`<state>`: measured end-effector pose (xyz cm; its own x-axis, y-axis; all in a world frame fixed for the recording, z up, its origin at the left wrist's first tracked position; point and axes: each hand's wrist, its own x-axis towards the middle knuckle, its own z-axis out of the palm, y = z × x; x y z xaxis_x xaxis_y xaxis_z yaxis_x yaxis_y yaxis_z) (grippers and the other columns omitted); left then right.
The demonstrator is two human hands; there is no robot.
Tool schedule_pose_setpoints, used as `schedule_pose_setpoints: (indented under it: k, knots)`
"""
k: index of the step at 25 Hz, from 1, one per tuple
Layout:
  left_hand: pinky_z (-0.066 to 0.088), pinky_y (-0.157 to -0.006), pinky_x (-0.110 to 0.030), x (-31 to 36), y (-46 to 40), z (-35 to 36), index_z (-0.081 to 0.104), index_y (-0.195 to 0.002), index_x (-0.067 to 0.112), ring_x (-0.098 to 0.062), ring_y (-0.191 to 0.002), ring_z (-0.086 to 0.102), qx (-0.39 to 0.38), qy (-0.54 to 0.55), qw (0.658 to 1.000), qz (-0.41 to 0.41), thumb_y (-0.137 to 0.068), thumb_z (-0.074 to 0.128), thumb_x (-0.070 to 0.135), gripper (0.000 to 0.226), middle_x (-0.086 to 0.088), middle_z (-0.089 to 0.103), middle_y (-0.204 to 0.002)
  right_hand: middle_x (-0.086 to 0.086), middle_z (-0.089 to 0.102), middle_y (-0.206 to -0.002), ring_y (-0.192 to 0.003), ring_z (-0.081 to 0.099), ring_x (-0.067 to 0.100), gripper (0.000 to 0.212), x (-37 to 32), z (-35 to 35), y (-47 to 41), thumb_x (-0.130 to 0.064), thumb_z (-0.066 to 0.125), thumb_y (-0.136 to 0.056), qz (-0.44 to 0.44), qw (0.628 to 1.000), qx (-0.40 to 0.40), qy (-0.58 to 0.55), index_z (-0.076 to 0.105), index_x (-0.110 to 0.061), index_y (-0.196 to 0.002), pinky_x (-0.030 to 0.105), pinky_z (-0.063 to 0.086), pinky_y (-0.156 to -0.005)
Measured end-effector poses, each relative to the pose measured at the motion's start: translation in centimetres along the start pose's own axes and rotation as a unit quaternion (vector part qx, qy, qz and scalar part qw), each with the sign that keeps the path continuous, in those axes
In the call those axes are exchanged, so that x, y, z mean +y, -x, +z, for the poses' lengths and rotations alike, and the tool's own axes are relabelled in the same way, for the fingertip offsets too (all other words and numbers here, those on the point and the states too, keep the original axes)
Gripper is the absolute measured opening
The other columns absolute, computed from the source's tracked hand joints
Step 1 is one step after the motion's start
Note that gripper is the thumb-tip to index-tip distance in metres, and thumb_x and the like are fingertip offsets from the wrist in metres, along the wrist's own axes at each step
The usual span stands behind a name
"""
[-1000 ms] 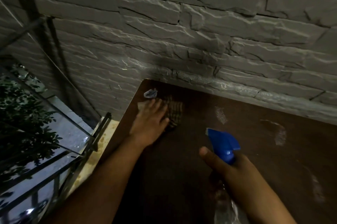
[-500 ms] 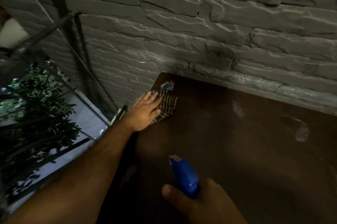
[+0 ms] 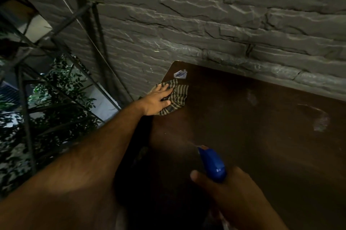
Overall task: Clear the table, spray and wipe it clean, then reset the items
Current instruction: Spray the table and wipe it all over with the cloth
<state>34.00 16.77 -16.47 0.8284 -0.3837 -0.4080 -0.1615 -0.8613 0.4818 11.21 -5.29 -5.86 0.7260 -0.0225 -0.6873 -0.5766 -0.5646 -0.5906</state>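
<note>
Left hand [image 3: 158, 101] flat on the striped cloth [image 3: 176, 96], fingers [image 3: 164, 87] spread, pressing it to the tabletop [image 3: 262, 136] near the far left corner. Small blue sticker [image 3: 180, 74] just beyond the cloth. Right hand [image 3: 230, 190] low in view, fingers wrapped round the spray bottle [image 3: 213, 164], blue nozzle aimed toward the cloth, faint mist ahead of it. Pale smears toward the right. Stone wall [image 3: 206, 23] behind.

Striped cloth [image 3: 177, 96] lies crumpled at the brown table's [image 3: 262, 145] far-left corner.
</note>
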Motion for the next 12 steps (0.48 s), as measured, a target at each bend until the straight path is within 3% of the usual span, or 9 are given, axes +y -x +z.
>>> schedule_pose_setpoints:
  k: [2,6,8,10,11,12]
  knots:
    - [-0.008,-0.117,-0.034,0.5,0.6,0.3,0.014,-0.154,0.024,-0.017,-0.148,-0.012,0.006,-0.011,1.000,-0.011,-0.102,0.042,0.030,0.058,0.001,-0.001,-0.162,-0.005,0.066,-0.075,-0.075,0.065,0.013,0.050,1.6,-1.3,0.6,-0.074,0.065,-0.060,0.024,1.000,0.007,-0.001,0.064,-0.026,-0.076,0.024,0.043,-0.060]
    - [-0.007,-0.117,-0.040,3.5,3.3,3.5,0.005,-0.154,0.024,-0.020,-0.148,-0.012,0.064,-0.164,0.984,-0.030,-0.100,0.031,0.050,0.065,-0.002,-0.007,-0.162,-0.010,0.059,-0.074,-0.084,0.063,0.014,0.035,2.6,-1.6,2.1,-0.065,0.072,-0.062,0.008,0.999,0.013,-0.031,0.054,-0.036,-0.070,0.022,0.042,-0.061]
    - [-0.009,-0.117,-0.038,6.0,6.2,6.8,0.004,-0.154,0.028,-0.016,-0.147,-0.016,0.072,-0.200,0.976,0.042,-0.099,0.027,0.056,0.066,0.002,-0.010,-0.161,-0.010,0.062,-0.081,-0.091,0.065,0.013,0.032,2.5,-1.5,2.7,-0.063,0.074,-0.062,-0.007,0.999,0.018,-0.047,0.057,-0.044,-0.081,0.023,0.045,-0.070]
    - [-0.011,-0.118,-0.035,6.3,9.2,8.9,0.007,-0.153,0.032,-0.011,-0.146,-0.017,0.056,-0.233,0.959,0.153,-0.098,0.024,0.058,0.064,0.008,-0.009,-0.160,-0.012,0.063,-0.077,-0.084,0.065,0.010,0.028,2.3,-1.8,3.2,-0.060,0.074,-0.063,-0.013,0.996,-0.006,-0.084,0.058,-0.049,-0.083,0.026,0.049,-0.072]
    - [-0.009,-0.118,-0.035,5.0,9.7,8.7,0.011,-0.153,0.032,-0.011,-0.147,-0.014,0.069,-0.230,0.956,0.168,-0.097,0.020,0.061,0.064,0.008,-0.004,-0.161,-0.012,0.062,-0.074,-0.079,0.064,0.009,0.025,2.4,-1.9,3.5,-0.059,0.073,-0.065,-0.023,0.996,-0.020,-0.085,0.056,-0.054,-0.083,0.025,0.048,-0.071]
    - [-0.006,-0.119,-0.035,3.5,9.7,8.1,0.017,-0.153,0.029,-0.014,-0.149,-0.007,0.100,-0.217,0.962,0.130,-0.095,0.014,0.064,0.068,0.004,0.003,-0.162,-0.013,0.059,-0.073,-0.075,0.061,0.007,0.028,2.4,-2.1,3.7,-0.059,0.071,-0.067,-0.040,0.995,-0.030,-0.081,0.050,-0.062,-0.085,0.023,0.047,-0.069]
